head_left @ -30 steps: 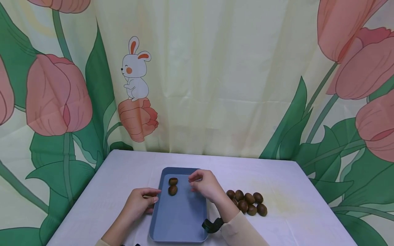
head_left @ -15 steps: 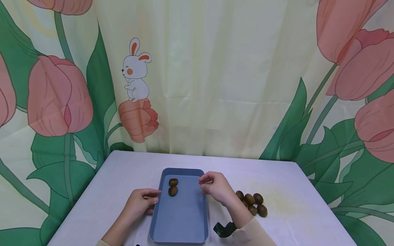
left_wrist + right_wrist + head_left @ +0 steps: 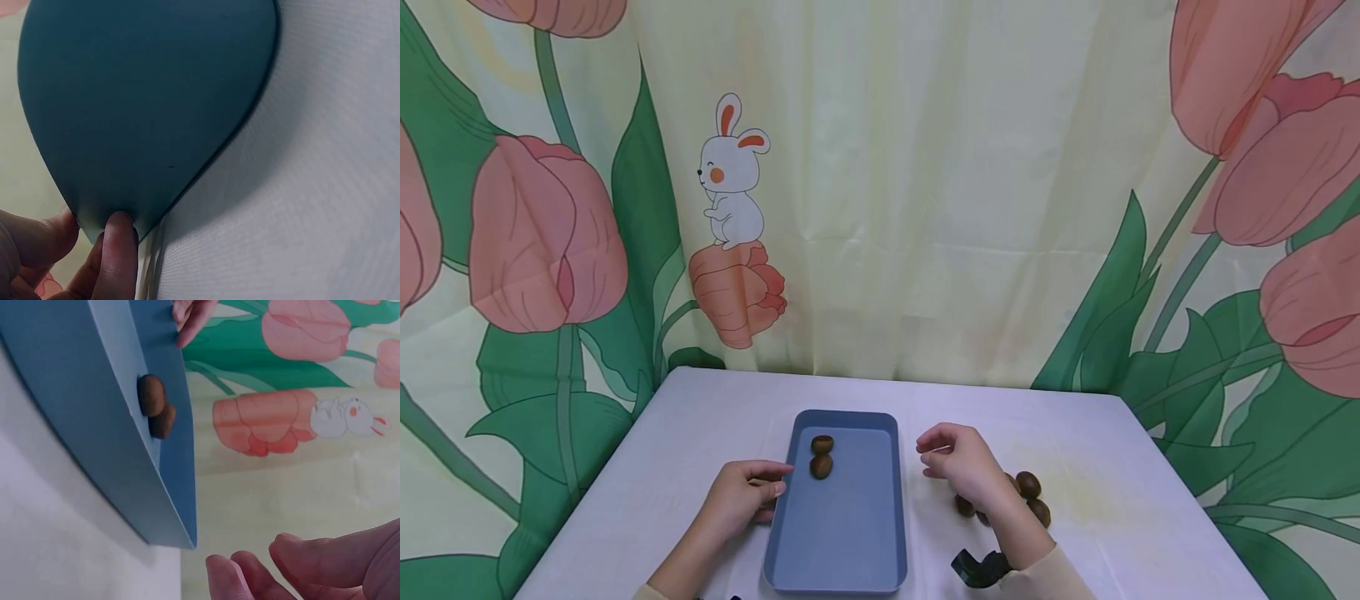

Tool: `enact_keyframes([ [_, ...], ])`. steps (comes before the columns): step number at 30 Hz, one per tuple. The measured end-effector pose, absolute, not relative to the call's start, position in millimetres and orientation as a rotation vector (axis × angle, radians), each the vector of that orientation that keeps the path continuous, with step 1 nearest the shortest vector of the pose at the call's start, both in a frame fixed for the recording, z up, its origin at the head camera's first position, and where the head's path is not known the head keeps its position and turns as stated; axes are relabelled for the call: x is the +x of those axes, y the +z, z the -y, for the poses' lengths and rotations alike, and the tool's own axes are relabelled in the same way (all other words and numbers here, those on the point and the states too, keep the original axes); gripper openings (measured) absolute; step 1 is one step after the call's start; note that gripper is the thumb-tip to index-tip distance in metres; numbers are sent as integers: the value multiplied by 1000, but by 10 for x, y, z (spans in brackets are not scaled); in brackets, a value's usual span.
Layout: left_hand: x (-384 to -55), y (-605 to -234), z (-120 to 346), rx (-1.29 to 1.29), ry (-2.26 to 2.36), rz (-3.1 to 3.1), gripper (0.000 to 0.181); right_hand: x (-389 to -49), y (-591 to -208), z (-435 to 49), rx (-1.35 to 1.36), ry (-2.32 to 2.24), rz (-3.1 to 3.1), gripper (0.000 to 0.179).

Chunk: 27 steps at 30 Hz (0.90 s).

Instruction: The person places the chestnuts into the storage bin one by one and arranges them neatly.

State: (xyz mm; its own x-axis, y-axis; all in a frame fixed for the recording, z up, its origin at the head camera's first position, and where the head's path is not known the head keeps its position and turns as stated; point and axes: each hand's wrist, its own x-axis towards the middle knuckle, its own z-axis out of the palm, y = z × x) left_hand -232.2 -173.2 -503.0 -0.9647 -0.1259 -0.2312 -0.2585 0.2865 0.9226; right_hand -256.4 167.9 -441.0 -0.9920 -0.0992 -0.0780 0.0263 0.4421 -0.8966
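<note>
A blue-grey rectangular tray (image 3: 842, 537) lies on the white table. Two brown chestnuts (image 3: 822, 466) sit touching, one behind the other, in its upper left part. My left hand (image 3: 737, 500) is at the tray's left side. In the left wrist view, the fingertips (image 3: 119, 228) touch the tray's wall and rim. To the right of the tray, my right hand (image 3: 962, 462) hangs above the table with loosely bent fingers and holds nothing. More chestnuts (image 3: 1028, 484) lie in a group beneath and behind the right hand and forearm, which partly hide them.
A white cloth covers the table (image 3: 1120, 467). Behind its far edge hangs a curtain (image 3: 925, 208) printed with tulips and a rabbit. A black wrist device (image 3: 981, 569) sits at my right wrist, near the beige sleeve (image 3: 1048, 575).
My right hand has moved right, from above the tray to beside it, near the chestnut group. The left hand, the tray and the two chestnuts in it stay in place.
</note>
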Motion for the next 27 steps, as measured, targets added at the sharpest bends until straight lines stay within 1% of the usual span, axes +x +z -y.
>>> enact_keyframes([
  [11, -2319, -5029, 1737, -360, 1776, -2424, 26, -2493, -4426, -1934, 54, -1617, -2577, 17],
  [27, -2320, -5043, 1734, -353, 1768, -2429, 26, -2405, -4554, -2335, 116, -1658, -2583, 19],
])
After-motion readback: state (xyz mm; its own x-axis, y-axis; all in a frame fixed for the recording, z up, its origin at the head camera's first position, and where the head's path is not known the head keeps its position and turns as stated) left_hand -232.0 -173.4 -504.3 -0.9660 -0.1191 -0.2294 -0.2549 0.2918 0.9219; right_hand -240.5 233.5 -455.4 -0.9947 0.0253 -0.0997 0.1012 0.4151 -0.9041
